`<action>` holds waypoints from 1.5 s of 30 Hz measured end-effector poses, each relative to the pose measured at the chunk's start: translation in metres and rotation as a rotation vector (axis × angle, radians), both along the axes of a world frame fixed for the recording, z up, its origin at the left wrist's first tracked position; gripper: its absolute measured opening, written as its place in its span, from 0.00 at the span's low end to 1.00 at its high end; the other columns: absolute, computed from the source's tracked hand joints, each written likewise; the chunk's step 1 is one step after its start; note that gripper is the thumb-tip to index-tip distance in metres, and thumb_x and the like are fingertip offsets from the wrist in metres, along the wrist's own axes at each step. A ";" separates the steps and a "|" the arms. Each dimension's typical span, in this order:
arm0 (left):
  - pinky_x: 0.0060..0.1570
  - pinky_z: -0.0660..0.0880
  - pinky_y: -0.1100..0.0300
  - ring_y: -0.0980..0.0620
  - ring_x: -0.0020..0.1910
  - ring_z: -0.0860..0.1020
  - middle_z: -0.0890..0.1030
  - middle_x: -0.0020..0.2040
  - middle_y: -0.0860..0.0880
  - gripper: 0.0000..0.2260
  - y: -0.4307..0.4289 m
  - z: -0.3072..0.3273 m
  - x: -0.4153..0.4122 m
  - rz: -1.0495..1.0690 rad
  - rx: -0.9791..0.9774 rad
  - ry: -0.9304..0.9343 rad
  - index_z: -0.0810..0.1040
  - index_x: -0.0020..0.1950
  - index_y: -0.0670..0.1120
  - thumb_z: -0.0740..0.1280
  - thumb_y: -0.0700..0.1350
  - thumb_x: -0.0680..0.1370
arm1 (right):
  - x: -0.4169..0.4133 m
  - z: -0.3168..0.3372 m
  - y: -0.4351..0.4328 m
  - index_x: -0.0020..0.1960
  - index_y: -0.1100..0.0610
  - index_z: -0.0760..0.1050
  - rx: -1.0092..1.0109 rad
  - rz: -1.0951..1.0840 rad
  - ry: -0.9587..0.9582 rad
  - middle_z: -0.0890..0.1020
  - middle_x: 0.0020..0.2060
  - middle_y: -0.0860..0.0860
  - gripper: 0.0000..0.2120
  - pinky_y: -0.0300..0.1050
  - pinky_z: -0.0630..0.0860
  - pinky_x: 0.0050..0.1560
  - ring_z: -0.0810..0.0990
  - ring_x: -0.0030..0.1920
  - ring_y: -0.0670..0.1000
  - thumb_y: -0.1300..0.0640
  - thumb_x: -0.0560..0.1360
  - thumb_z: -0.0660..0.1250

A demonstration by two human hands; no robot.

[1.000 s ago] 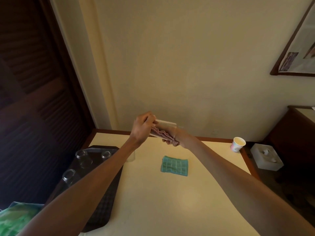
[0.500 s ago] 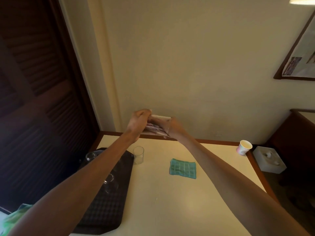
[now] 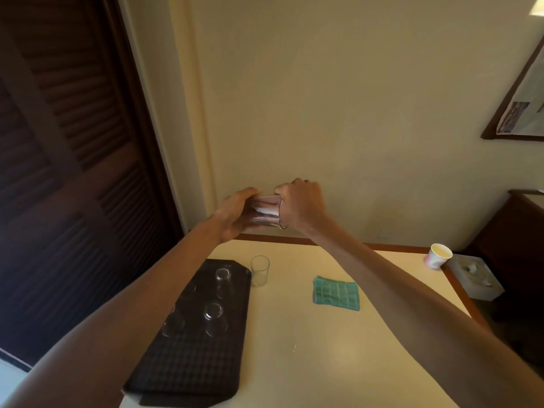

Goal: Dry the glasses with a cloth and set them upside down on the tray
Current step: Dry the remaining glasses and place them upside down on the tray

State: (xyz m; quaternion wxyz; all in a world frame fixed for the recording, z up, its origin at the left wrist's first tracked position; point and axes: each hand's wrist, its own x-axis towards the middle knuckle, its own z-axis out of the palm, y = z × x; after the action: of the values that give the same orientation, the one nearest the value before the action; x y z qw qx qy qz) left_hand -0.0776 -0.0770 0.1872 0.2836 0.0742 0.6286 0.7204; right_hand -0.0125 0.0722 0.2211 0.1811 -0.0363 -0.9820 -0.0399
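A glass (image 3: 259, 220) is held sideways above the table (image 3: 323, 363), gripped round its body by the left hand (image 3: 234, 214); the right hand (image 3: 300, 207) – grip closed on the cloth (image 3: 266, 209) stuffed inside – has been rolled over within the last second; drying judged unfinished – an upright glass (image 3: 260, 270) waits beside the tray (image 3: 188, 363).

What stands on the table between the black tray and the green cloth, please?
In the head view, a clear glass stands upright, close beside the tray; the rest up to the cloth is bare.
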 end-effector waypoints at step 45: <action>0.44 0.84 0.49 0.37 0.48 0.85 0.84 0.48 0.37 0.16 -0.083 0.001 -0.068 0.010 0.031 0.291 0.82 0.51 0.39 0.68 0.53 0.82 | -0.045 -0.010 -0.091 0.52 0.64 0.80 -0.534 -0.159 -0.053 0.83 0.41 0.58 0.10 0.45 0.70 0.35 0.82 0.42 0.60 0.58 0.76 0.69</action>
State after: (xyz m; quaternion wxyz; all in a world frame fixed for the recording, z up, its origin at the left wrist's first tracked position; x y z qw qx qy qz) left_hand -0.1455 -0.1601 0.1880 0.1848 0.1792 0.6521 0.7131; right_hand -0.0579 -0.0191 0.2106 0.1355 -0.1585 -0.9562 0.2055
